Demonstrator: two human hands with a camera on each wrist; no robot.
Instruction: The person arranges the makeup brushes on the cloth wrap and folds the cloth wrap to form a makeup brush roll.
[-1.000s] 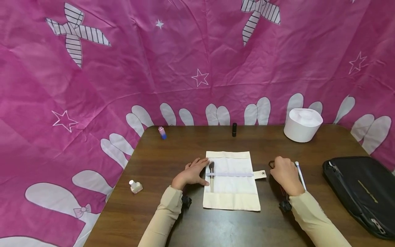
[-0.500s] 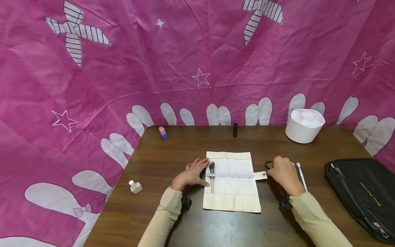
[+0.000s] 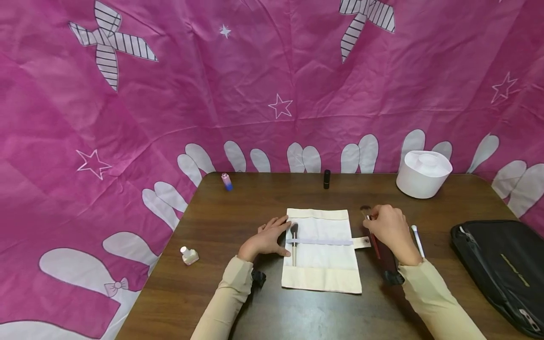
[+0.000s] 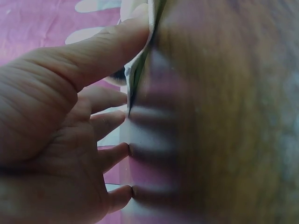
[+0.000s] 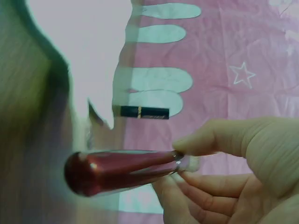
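Note:
A cream cloth brush roll (image 3: pixel 321 278) lies unfolded on the table, with one makeup brush (image 3: pixel 294 245) tucked under its lilac strap (image 3: pixel 325 242) at the left. My left hand (image 3: pixel 264 242) rests at the roll's left edge; in the left wrist view its thumb (image 4: pixel 107 46) touches the cloth and the fingers are spread on the table. To the right of the roll's snap tab (image 3: pixel 361 242), my right hand (image 3: pixel 392 230) pinches a second makeup brush near its ferrule. This brush (image 5: pixel 126 171) has a glossy red handle pointing back toward me, bristles away.
A white-tipped stick (image 3: pixel 417 240) lies right of my right hand, with a black zipped bag (image 3: pixel 501 269) beyond. At the back stand a white round container (image 3: pixel 424 174), a black lipstick tube (image 3: pixel 327 179) and a pink-blue tube (image 3: pixel 227 182). A small nail polish bottle (image 3: pixel 189 255) is at left.
My right hand has moved slightly left and away from me, and more of the red-handled brush now shows, closer to the snap tab. My left hand stays at the roll's edge.

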